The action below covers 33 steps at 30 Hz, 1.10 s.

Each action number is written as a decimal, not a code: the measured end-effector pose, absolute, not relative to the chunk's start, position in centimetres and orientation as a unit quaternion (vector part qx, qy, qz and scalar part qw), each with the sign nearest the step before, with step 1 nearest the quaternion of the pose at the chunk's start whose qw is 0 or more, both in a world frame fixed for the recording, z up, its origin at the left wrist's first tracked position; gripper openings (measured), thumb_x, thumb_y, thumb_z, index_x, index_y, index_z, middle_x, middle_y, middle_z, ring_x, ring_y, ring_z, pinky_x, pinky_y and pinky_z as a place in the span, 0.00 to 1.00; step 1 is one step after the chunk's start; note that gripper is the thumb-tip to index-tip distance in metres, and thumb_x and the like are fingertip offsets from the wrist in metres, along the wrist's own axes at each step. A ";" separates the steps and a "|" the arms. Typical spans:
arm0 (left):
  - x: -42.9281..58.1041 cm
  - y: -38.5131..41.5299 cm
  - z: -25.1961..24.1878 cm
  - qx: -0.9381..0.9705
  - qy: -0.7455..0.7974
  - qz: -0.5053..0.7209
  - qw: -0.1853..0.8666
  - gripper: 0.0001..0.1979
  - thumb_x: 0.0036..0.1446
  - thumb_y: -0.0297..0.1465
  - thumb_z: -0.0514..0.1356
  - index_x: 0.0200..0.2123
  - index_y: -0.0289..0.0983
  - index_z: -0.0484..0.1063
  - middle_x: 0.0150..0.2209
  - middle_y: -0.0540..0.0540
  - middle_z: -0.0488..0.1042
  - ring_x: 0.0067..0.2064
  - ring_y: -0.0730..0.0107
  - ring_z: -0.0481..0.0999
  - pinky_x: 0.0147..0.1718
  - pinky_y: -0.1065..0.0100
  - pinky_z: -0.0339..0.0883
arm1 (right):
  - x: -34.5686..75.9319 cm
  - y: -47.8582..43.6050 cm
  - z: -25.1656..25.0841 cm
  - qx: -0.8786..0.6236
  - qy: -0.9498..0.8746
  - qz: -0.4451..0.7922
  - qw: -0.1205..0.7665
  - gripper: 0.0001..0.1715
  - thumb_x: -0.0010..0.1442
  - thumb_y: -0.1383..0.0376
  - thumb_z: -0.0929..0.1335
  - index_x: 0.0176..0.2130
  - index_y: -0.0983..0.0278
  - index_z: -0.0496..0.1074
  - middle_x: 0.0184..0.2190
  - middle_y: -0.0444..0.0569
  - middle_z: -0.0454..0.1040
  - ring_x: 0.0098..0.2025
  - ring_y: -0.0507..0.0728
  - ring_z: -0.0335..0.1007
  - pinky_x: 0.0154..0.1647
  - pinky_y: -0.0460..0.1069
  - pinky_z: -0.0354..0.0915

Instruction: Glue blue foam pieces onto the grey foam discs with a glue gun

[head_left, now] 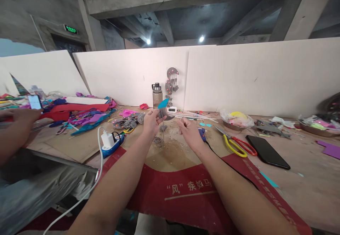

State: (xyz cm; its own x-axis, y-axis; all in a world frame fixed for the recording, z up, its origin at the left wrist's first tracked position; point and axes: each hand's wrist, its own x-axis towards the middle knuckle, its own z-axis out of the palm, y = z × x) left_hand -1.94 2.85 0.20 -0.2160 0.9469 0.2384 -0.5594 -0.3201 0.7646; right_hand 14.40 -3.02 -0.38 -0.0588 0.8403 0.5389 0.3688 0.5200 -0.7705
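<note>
My left hand [151, 123] pinches a grey felt crescent [168, 115] above the middle of the table. A pointed blue felt piece [163, 103] sticks up at its top edge; whether the two are joined I cannot tell. Below the crescent hangs a cord with small grey pieces [164, 128], reaching toward a coil on the table. To the right, apart from the crescent, my right hand [188, 130] is closed with thumb and forefinger together; anything between them is too small to make out. Beside it lies a blue glue gun [202, 134], partly hidden behind the hand.
Yellow-and-red-handled scissors [235, 144] and a black phone [267, 151] lie at the right. A blue power strip [113, 148] and heaped felt scraps [87, 112] are at the left. A bottle [157, 96] stands behind. Another person's hand [25, 118] holds a phone at far left.
</note>
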 end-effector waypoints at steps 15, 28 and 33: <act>-2.5 3.4 -0.5 0.331 0.306 0.753 0.479 0.09 0.45 0.30 0.64 0.26 0.35 0.64 0.25 0.49 0.73 0.28 0.72 0.76 0.34 0.64 0.76 | 13.1 -4.0 -1.4 -0.420 -0.728 0.262 0.475 0.09 0.58 0.64 0.63 0.27 0.62 0.66 0.23 0.42 0.69 0.28 0.52 0.64 0.33 0.48 0.58; -1.5 3.3 -1.6 0.384 0.322 0.731 0.463 0.13 0.41 0.36 0.65 0.25 0.36 0.65 0.28 0.47 0.75 0.30 0.68 0.76 0.32 0.64 0.74 | 13.0 -3.4 -2.1 -0.464 -0.773 0.060 0.429 0.19 0.64 0.62 0.61 0.23 0.60 0.51 0.20 0.41 0.58 0.24 0.52 0.49 0.28 0.50 0.45; -1.5 3.5 -2.0 0.382 0.329 0.732 0.459 0.14 0.40 0.37 0.66 0.25 0.36 0.65 0.27 0.49 0.73 0.30 0.70 0.75 0.34 0.62 0.75 | 13.4 -3.1 -2.1 -0.445 -0.771 0.086 0.448 0.22 0.62 0.63 0.64 0.20 0.61 0.52 0.19 0.40 0.56 0.23 0.51 0.49 0.27 0.48 0.46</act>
State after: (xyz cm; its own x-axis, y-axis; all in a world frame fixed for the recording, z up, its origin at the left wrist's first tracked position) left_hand -1.47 3.53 -2.05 -0.2869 0.9226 0.2578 -0.4196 -0.3629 0.8320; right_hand 13.37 -3.10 -2.14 -0.2023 0.7634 0.6134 0.6088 0.5887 -0.5318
